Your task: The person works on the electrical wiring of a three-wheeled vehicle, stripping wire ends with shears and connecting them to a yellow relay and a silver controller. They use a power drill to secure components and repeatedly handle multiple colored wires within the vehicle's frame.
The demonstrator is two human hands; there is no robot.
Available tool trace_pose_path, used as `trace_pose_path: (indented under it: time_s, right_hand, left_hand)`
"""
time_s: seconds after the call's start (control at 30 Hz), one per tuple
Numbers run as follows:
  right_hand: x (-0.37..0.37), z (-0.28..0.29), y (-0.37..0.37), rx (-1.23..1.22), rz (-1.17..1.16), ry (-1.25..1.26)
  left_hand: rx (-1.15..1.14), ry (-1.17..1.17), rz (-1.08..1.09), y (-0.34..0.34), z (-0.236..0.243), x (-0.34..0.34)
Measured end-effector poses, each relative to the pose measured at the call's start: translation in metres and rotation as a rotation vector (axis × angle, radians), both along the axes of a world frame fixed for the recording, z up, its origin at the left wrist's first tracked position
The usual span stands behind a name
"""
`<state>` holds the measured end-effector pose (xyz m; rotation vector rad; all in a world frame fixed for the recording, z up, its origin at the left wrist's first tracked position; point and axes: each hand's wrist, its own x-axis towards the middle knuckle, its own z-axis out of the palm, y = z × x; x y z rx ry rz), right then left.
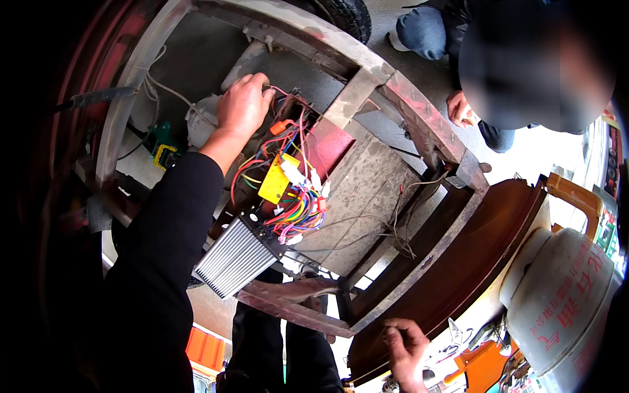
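Note:
My left hand [244,108] reaches into an open metal vehicle frame [357,92], its fingers closed at the end of a thin red wire [280,90]. Below it lies a tangle of coloured wires [304,213] with white plugs and an orange connector [280,127]. A yellow card [278,178] sits among the wires. Beside them rests a silver finned controller box [237,257], tilted on the frame. My right hand [407,354] is at the lower right, apart from the frame. Its thumb and fingers are pinched together; whatever they may hold is too small to make out.
A brown curved panel [452,262] lies along the frame's right side. Beyond it stand a grey gas cylinder [563,295] and an orange tool [485,363]. Another person [426,33] crouches at the upper right, near a tyre [347,16]. Loose thin wires [393,226] cross the floorboard [367,190].

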<state>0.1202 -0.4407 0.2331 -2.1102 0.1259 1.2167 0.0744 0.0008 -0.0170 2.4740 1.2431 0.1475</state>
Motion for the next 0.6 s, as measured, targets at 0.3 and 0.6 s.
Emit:
trace_pose_path:
  time_s: [0.3,0.6]
  right_hand:
    - [-0.020,0.003,-0.013,0.059,0.000,0.147]
    - [-0.035,0.024,-0.027,0.101,0.112,0.213]
  left_hand:
    - [-0.239,-0.141,0.149,0.005,-0.002,0.007]
    - [-0.311,-0.119,0.018,0.017,0.002,-0.028]
